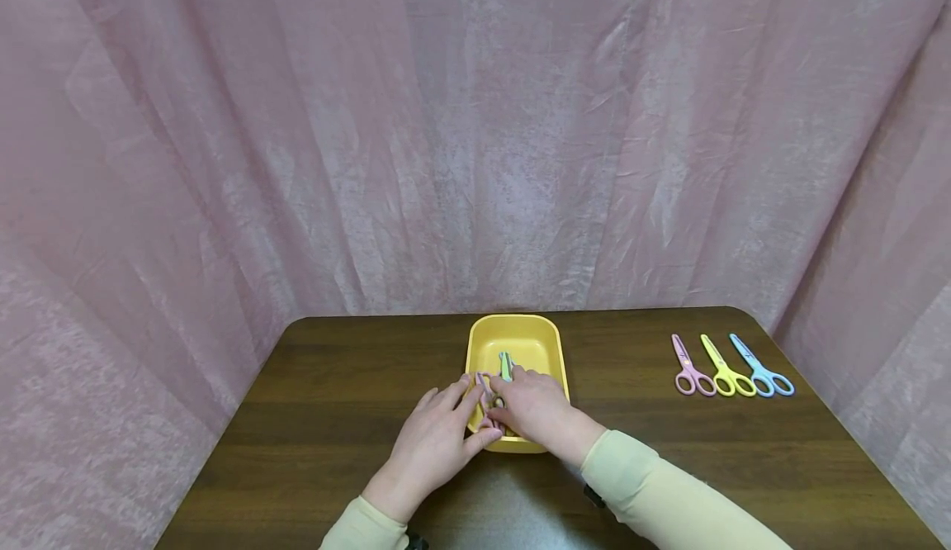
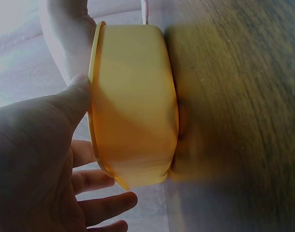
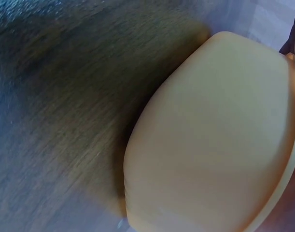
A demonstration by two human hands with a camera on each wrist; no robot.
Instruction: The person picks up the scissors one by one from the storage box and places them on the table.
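Here, we count two hands at one yellow container (image 1: 520, 335), which stands upright on the table (image 1: 334, 401) in front of the person. The left hand (image 1: 438, 438) has its fingers loosely spread apart, with the thumb at the near rim and the fingers about the left side. The right hand (image 1: 538, 405) reaches down into the container, its fingertips partly hidden, so we cannot tell whether they pinch anything. Under and between the hands we make out at least one pink piece (image 1: 484, 393) and one green piece (image 1: 506, 366), both inside the container; the full count is covered. Well apart, on the table's right, we count three pairs of scissors in a row: one pink pair (image 1: 687, 368), one yellow pair (image 1: 722, 367) and one blue pair (image 1: 758, 370), each with two rounded finger loops and closed blades pointing away. The container looks like smooth plastic, a rounded rectangle with curved walls and a thin lip. We see dark, streaky wood grain on the table, and a crumpled, velvety pink curtain (image 1: 483, 120) behind it.
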